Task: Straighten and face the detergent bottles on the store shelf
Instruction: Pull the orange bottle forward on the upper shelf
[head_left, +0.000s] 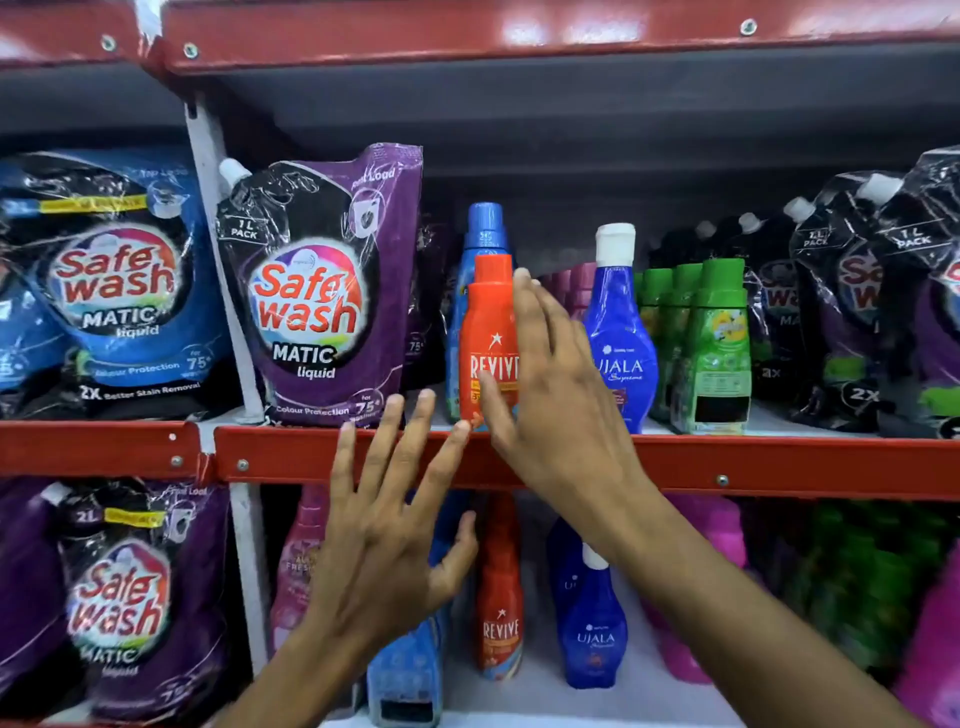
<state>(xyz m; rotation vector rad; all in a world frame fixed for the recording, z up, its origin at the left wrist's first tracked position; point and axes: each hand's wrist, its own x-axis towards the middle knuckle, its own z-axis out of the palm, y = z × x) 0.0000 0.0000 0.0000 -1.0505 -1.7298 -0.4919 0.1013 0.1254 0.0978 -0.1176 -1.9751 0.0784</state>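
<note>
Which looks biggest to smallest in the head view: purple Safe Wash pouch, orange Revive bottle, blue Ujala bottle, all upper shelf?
1. purple Safe Wash pouch, clearly largest.
2. and 3. blue Ujala bottle and orange Revive bottle: near alike; the right hand covers part of both, so unranked.

A shop's laundry aisle. Red-edged metal shelving (675, 462) on 2 visible levels carries rows of identical stock: glossy purple Safe Wash refill pouches (317, 291), orange Revive bottles (491, 332), blue Ujala bottles (621, 338) and green-capped bottles (719, 343), labels mostly facing out.

Purple Safewash pouch (319, 291) stands beside blue Safewash pouch (111, 280).
</note>
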